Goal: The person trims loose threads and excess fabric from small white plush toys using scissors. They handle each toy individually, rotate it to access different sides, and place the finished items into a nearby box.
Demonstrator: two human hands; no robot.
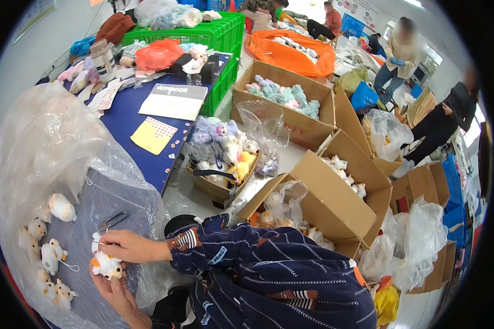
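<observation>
A small white plush toy (107,265) with orange ears and dark eyes rests in my left hand (117,294), whose fingers close around it from below. Over the toy's upper part, my right hand (125,245) is pinched; a thin pale line shows by its fingertips, but what they grip is too small to tell. Just beyond that hand lies a pair of thread snips (113,220) on the plastic-covered tabletop (93,205). To the left sit several similar plush toys, including a white one with its back up (62,207) and one with a white string loop (52,256).
Clear plastic sheeting (55,131) bunches along the table's left side. Farther off are a notebook (173,101) and a yellow sheet (152,137). Cardboard boxes of plush toys (282,98) stand on the floor to the right, near green crates (217,35). Other people work in the background.
</observation>
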